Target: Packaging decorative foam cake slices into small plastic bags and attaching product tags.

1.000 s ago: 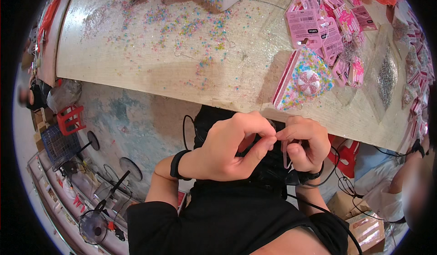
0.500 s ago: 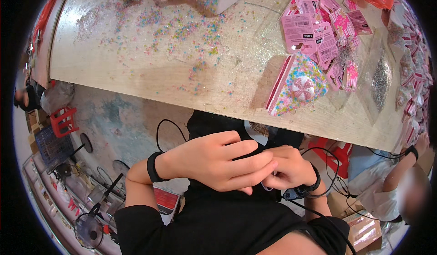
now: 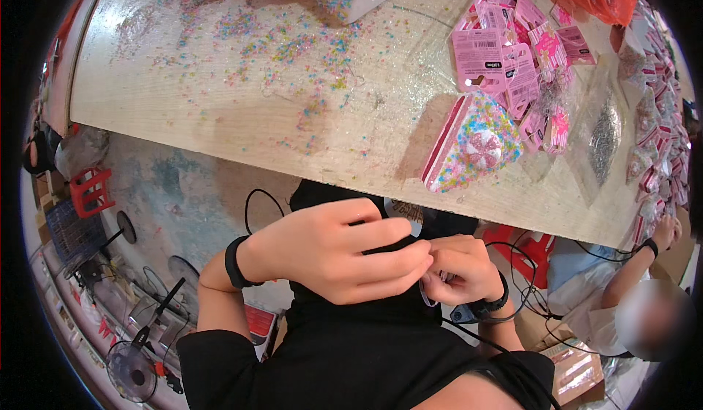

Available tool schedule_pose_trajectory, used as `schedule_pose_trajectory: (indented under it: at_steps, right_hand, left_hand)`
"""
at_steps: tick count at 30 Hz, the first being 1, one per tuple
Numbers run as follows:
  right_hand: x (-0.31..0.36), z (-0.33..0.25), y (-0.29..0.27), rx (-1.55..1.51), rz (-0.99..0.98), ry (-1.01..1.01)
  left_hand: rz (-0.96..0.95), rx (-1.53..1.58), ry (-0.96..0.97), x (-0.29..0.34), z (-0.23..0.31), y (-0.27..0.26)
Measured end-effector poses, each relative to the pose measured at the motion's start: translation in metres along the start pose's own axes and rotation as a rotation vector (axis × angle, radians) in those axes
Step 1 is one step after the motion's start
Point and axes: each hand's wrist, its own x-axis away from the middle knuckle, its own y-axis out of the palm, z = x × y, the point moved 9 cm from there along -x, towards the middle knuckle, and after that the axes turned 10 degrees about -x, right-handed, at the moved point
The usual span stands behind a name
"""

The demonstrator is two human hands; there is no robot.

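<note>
My left hand (image 3: 344,252) and my right hand (image 3: 465,267) meet in front of my black shirt, just below the table's near edge. The left fingers are bent, their tips against the curled right fingers. Closed in a pinch, my right hand has a thin pale edge showing below it, too small to name. What lies between the fingertips is mostly hidden. Nearest on the table is a cake-slice-shaped piece (image 3: 476,146) with pink-and-white sides, coloured beads on top and a swirled candy shape.
Pink printed cards (image 3: 505,58) lie piled on the table (image 3: 278,124), beside a clear bag of silvery bits (image 3: 604,135). Loose coloured beads are scattered leftward. More slices (image 3: 648,139) stack at the far right, near a co-worker's hand (image 3: 666,233). Black cables (image 3: 523,271) hang by my right wrist.
The whole view has shifted slightly, so the scene sits a little further left. My hands stay together; the right fingers have turned a little and show more of the pinch.
</note>
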Motion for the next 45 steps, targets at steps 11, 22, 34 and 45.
schedule_pose_trajectory:
  at_steps: [11,22,34,45]
  right_hand:
    - [-0.001,-0.01,-0.011,0.115,0.053,-0.054]
    - [0.003,-0.051,-0.025,0.733,0.332,-0.336]
    - [-0.007,-0.075,-0.061,0.897,0.643,-0.415]
    - [-0.021,-0.071,-0.059,0.787,0.698,-0.319]
  left_hand:
    - [0.063,0.096,0.01,-0.006,-0.003,0.007]
    - [0.333,0.329,-0.433,-0.012,-0.029,0.017]
    - [0.606,-0.022,-0.544,-0.013,-0.057,0.008]
    - [0.549,-0.049,-0.369,-0.009,-0.047,0.015]
